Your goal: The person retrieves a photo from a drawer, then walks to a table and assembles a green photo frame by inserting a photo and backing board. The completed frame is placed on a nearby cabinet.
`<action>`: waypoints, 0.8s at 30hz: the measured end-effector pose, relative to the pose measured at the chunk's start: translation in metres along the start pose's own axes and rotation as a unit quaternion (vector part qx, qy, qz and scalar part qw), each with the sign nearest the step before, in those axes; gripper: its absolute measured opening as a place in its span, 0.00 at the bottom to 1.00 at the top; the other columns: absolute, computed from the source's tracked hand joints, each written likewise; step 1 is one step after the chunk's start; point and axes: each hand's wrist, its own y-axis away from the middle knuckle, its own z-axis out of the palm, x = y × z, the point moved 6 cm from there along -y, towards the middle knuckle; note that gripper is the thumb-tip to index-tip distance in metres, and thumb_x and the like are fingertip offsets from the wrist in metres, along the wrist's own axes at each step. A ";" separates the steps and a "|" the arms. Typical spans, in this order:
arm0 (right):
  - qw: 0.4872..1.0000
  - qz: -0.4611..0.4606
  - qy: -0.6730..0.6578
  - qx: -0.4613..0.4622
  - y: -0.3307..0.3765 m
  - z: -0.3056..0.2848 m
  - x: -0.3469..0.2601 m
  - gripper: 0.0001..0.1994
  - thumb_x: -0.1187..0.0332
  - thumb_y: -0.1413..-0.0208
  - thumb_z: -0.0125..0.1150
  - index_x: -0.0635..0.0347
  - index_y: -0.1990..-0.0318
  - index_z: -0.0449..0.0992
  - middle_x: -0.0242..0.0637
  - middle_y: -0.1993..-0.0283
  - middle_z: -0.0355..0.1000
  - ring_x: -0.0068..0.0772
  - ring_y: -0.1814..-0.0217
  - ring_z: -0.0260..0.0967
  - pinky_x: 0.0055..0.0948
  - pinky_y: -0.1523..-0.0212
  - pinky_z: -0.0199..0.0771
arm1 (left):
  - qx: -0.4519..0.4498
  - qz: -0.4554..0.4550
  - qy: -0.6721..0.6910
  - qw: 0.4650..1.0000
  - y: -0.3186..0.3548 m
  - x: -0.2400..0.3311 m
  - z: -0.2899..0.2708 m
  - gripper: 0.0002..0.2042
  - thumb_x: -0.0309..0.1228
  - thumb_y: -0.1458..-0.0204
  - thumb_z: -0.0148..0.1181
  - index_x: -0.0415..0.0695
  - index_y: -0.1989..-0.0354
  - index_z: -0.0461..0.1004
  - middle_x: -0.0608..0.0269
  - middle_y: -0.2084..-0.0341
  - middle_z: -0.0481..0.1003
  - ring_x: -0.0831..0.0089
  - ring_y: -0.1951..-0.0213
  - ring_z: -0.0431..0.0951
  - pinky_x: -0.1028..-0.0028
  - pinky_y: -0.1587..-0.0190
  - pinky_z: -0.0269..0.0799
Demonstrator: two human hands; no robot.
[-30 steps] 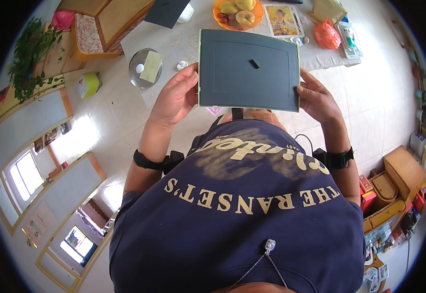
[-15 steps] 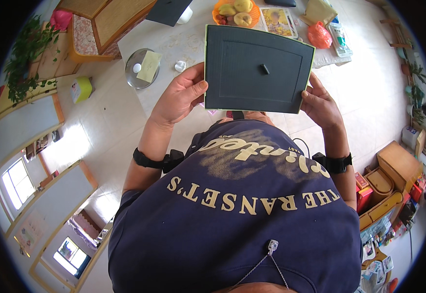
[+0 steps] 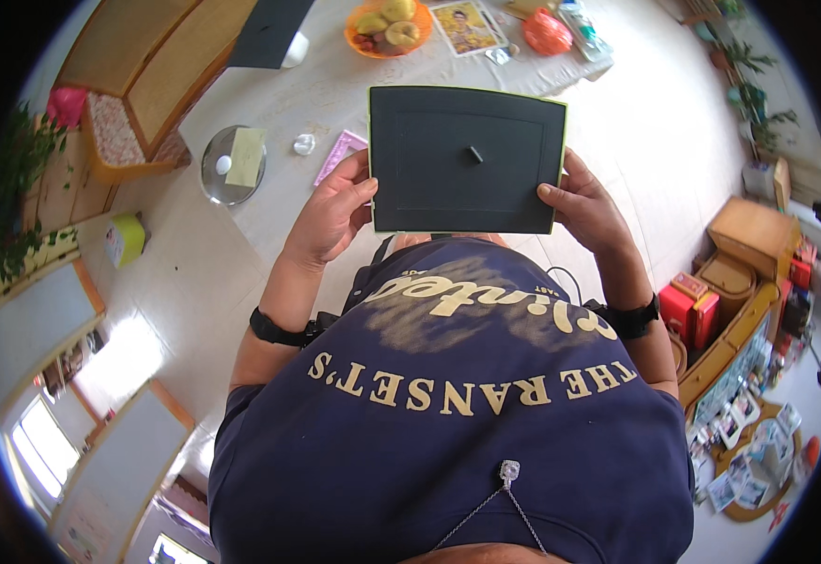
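Note:
Both hands hold up a picture frame (image 3: 429, 188) with a thin light-green edge, its flat dark back facing me. A small dark peg (image 3: 475, 154) sticks out near the middle of that back. My left hand (image 3: 328, 211) pinches the frame's left edge, thumb on the back and fingers behind. On the opposite edge, my right hand (image 3: 594, 207) grips in the same way. The frame's front side is hidden from me. Just beyond my left hand, a pink frame (image 3: 330, 158) lies partly covered on the table.
On the cloth-covered table (image 3: 312, 94) are a round lid (image 3: 215, 191) with a yellowish paper, a small white lump (image 3: 304, 144), an orange fruit bowl (image 3: 352, 38), a picture (image 3: 467, 26), a red bag (image 3: 547, 33) and a dark panel (image 3: 265, 33). A wooden seat (image 3: 100, 146) stands left.
My view has shifted, so the table's things sit farther left. The frame, still in both hands, appears lower and nearer my body. More of the pink frame shows.

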 end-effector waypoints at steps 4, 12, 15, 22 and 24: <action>0.998 0.002 -0.057 0.037 0.026 -0.009 0.020 0.29 0.73 0.41 0.55 0.52 0.33 0.54 0.36 0.55 0.74 0.24 0.57 0.74 0.28 0.56 0.77 | -0.046 -0.033 0.009 0.998 -0.007 -0.015 0.012 0.21 0.25 0.41 0.49 0.42 0.39 0.60 0.63 0.48 0.69 0.74 0.48 0.71 0.72 0.45 0.68; 0.983 -0.080 -0.111 0.124 0.096 -0.058 0.042 0.32 0.60 0.40 0.55 0.60 0.33 0.50 0.45 0.41 0.63 0.31 0.44 0.66 0.29 0.49 0.73 | -0.139 -0.102 0.004 0.985 -0.037 -0.053 0.097 0.19 0.26 0.41 0.50 0.40 0.41 0.61 0.62 0.53 0.72 0.74 0.52 0.73 0.72 0.47 0.69; 0.969 -0.153 -0.050 0.187 0.131 -0.088 0.043 0.37 0.51 0.41 0.53 0.57 0.31 0.45 0.51 0.32 0.48 0.42 0.31 0.51 0.40 0.40 0.64 | -0.158 -0.137 0.029 0.977 -0.052 -0.069 0.130 0.18 0.27 0.41 0.50 0.39 0.43 0.62 0.61 0.53 0.73 0.75 0.53 0.75 0.74 0.48 0.71; 0.805 -0.239 0.424 0.340 0.251 -0.156 0.041 0.36 0.71 0.65 0.75 0.41 0.42 0.69 0.39 0.32 0.52 0.44 0.31 0.51 0.40 0.39 0.67 | -0.157 -0.241 0.054 0.956 -0.062 -0.141 0.216 0.11 0.26 0.42 0.50 0.33 0.54 0.69 0.57 0.61 0.76 0.74 0.60 0.78 0.77 0.54 0.75; 0.732 -0.306 0.484 0.369 0.282 -0.172 0.038 0.22 0.75 0.57 0.68 0.45 0.51 0.76 0.38 0.45 0.69 0.43 0.39 0.63 0.37 0.41 0.70 | -0.177 -0.275 0.049 0.944 -0.063 -0.164 0.248 0.10 0.26 0.42 0.50 0.32 0.57 0.70 0.56 0.62 0.76 0.72 0.61 0.78 0.76 0.55 0.76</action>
